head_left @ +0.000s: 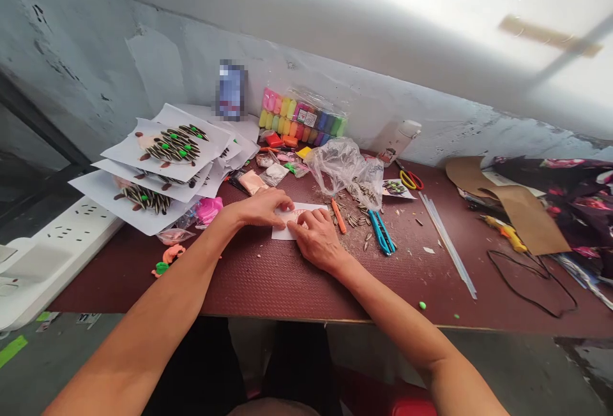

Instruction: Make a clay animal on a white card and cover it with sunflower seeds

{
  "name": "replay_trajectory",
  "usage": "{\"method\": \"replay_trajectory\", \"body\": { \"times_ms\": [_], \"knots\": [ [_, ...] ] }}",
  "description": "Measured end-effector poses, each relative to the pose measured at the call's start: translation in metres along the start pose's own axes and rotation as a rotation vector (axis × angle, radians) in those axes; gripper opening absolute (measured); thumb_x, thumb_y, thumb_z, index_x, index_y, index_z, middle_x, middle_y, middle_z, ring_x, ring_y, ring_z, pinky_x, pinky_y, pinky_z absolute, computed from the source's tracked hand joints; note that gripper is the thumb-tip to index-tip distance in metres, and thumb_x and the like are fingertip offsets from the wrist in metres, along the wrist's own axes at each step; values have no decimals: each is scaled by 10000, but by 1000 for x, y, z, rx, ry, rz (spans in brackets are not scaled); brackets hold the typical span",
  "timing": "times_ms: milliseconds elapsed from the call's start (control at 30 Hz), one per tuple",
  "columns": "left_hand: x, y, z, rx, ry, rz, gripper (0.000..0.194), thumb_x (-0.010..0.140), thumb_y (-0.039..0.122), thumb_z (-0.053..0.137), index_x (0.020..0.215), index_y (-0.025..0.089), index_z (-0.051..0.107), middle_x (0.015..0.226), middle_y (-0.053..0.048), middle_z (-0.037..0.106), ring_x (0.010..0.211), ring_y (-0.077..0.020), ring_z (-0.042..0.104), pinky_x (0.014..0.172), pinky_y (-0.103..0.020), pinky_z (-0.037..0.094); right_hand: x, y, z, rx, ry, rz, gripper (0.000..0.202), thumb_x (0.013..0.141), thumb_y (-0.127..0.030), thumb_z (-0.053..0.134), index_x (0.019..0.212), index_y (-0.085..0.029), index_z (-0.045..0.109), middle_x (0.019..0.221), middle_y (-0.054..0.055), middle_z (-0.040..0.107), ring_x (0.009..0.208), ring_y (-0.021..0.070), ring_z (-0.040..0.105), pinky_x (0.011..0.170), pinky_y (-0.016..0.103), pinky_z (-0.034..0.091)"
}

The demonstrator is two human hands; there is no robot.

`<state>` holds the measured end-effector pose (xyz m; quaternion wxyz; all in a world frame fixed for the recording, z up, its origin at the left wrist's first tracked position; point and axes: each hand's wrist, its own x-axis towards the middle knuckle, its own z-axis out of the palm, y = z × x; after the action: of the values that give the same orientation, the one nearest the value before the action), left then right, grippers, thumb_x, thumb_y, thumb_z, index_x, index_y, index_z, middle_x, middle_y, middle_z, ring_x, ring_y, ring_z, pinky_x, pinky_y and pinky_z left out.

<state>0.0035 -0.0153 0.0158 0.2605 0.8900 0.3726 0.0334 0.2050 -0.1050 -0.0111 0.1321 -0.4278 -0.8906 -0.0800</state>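
A small white card with a flat layer of pink modelling clay lies on the table between my hands. My left hand arches over the card's left side, thumb and fingers apart, fingertips touching it. My right hand rests on the card's front right part with fingers curled down and close together; what is under them is hidden. Just right of it are an orange pen-like tool, a teal utility knife and scattered striped sunflower seeds. Behind the card lies a packet of peach clay.
Stacked sheets bearing seed-covered hedgehogs stand at left, beside a white power strip. Behind are multicoloured clay packs, a plastic bag and a bottle. Scissors, clear glue sticks and a corded yellow glue gun lie right.
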Motion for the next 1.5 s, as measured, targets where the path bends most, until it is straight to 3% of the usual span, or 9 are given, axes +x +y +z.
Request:
{"method": "replay_trajectory", "body": {
  "times_ms": [267,433,633,900,1133,1267,1400,1500],
  "knots": [
    [0,-1,-1,0,-8,-10,471,710,336,665,1162,204,678,1152,-68,687,1086,-269,608,947,-345,447,0,0,1,-8,-8,100,269,1018,-262,474,1176,-227,689,1027,85,630,912,227,447,878,379,302],
    [-1,0,-2,-10,-21,-20,559,702,335,663,1241,188,641,1123,-73,687,1048,-262,615,916,-338,452,2,0,2,21,-40,140,255,1026,-283,481,1107,-218,715,1027,86,626,927,227,451,881,378,298],
    [1,-5,3,28,19,2,507,698,369,671,1180,210,678,1131,-75,671,1065,-267,598,931,-346,448,3,6,4,171,37,238,293,986,-187,515,1194,-245,714,1030,62,630,951,207,477,901,354,321],
    [-2,0,-1,9,8,-12,522,703,358,672,1201,201,675,1141,-82,675,1087,-275,598,962,-354,450,2,-5,-4,113,-15,71,203,919,-229,570,1046,-212,728,1001,75,625,923,224,457,916,384,311],
    [-2,1,0,30,20,-8,501,740,385,644,1202,196,681,1126,-84,686,1058,-274,613,947,-349,461,3,-9,-4,99,-11,113,301,953,-251,528,1215,-192,664,1080,98,620,966,240,455,928,393,310],
    [-5,1,-1,-9,22,-9,526,703,361,665,1199,186,683,1113,-80,693,1046,-268,627,919,-333,481,5,-11,-4,81,-29,129,253,983,-271,500,1132,-228,700,1065,86,616,977,237,451,951,403,298],
    [-2,-9,-1,-154,56,-20,503,732,400,646,1176,167,688,993,-62,708,926,-236,644,829,-330,506,5,3,-4,154,64,181,303,992,-270,499,1213,-241,704,1044,77,622,959,223,479,923,382,324],
    [3,-20,1,-251,202,-61,416,802,348,562,1147,154,692,917,-57,711,838,-205,635,778,-331,510,4,22,-4,168,171,304,328,985,-218,482,1210,-215,721,995,80,637,965,225,511,916,381,341]
  ]
}}
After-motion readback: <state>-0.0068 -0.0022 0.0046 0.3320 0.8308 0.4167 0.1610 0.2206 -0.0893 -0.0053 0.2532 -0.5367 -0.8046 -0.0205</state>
